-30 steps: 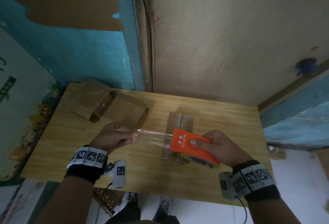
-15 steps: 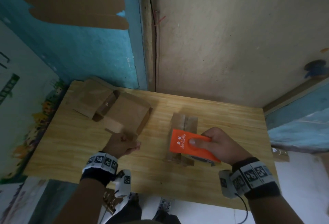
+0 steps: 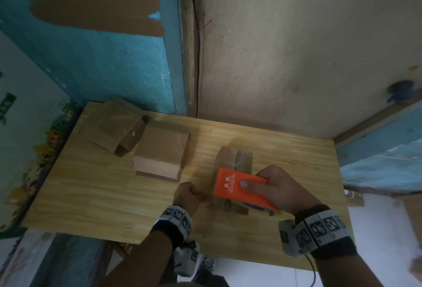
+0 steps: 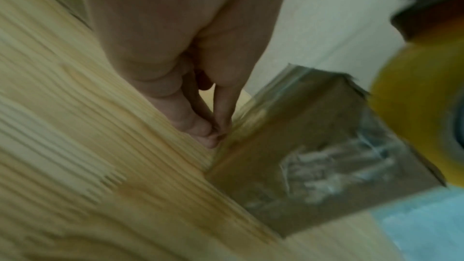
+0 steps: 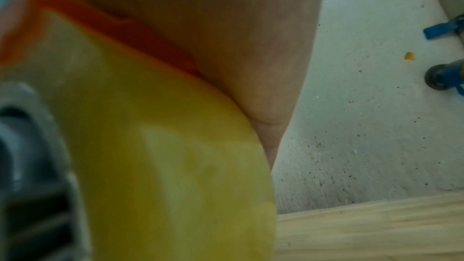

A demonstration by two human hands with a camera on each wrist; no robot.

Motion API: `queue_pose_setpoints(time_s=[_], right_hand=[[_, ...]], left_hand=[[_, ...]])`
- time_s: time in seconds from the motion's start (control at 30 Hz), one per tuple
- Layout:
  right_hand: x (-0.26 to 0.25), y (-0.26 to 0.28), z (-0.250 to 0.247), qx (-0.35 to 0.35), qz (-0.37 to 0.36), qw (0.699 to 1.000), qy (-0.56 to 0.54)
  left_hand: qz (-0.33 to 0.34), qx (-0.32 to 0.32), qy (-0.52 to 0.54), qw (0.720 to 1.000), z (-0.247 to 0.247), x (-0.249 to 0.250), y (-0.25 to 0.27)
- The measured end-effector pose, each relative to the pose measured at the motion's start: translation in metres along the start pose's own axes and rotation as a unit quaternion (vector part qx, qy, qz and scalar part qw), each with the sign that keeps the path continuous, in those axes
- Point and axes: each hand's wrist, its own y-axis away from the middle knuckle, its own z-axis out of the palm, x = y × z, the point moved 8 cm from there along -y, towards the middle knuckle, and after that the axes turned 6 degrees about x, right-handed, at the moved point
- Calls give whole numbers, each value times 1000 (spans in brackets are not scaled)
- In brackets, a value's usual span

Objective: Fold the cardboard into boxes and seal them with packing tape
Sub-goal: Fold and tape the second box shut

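Currently on the wooden table (image 3: pixel 96 197), listed by item.

Item: small cardboard box (image 3: pixel 233 161), near the right of centre, its two top flaps closed with the seam running away from me. It sits close to my edge of the table, I judge so that both hands reach it without stretching. The left wrist view shows clear tape already crinkled on its near face.

Item: orange tape dispenser (image 3: pixel 237 186), held low over the near end of that box, with its yellowish roll of packing tape (image 5: pixel 155 146) underneath. My right hand (image 3: pixel 280 193) clasps it, thumb flat on the orange top and fingers wrapped round the far side. I judge the grip keeps the cutter edge pointed along the seam.

Item: my left hand (image 3: pixel 187 197), just left of the box's near corner, fingertips (image 4: pixel 213 136) pinched together down at the box's lower edge. Whether they grasp a tape end I cannot tell; the film is too clear and the view too blurred. The pinch suits anchoring a tape end against the cardboard.

Item: finished cardboard box (image 3: pixel 159 154), parked further left, well apart from the work.

Item: folded cardboard pieces (image 3: pixel 114 127), at the far left corner, presumably stock awaiting folding.
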Motion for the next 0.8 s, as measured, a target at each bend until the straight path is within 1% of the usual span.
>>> queue_pose_setpoints(time_s=[0.07, 0.13, 0.27, 0.4, 0.5, 0.57, 0.6, 0.7, 0.8], right_hand=[[-4, -2, 2, 0, -6, 1000, 12], [-5, -4, 3, 5, -7, 1000, 19], [-3, -5, 4, 6, -4, 1000, 19], [-4, -7, 3, 11, -12, 999, 32], [-3, -8, 2, 16, -16, 999, 47], [-2, -9, 1, 16, -21, 999, 46], [-2, -10, 1, 16, -24, 999, 47], [-3, -10, 1, 12, -26, 998, 54], [-3, -11, 2, 13, -32, 997, 68]], left_hand=[[2, 12, -52, 999, 6, 14, 15], [7, 37, -86, 996, 9, 18, 22], [57, 37, -143, 987, 16, 25, 26], [72, 37, -161, 984, 15, 27, 25], [105, 40, -168, 979, 16, 30, 30], [104, 50, -154, 981, 13, 29, 33], [96, 40, -146, 984, 14, 29, 33], [95, -53, -139, 984, 30, 22, 27], [109, -124, -184, 969, 32, 30, 33]])
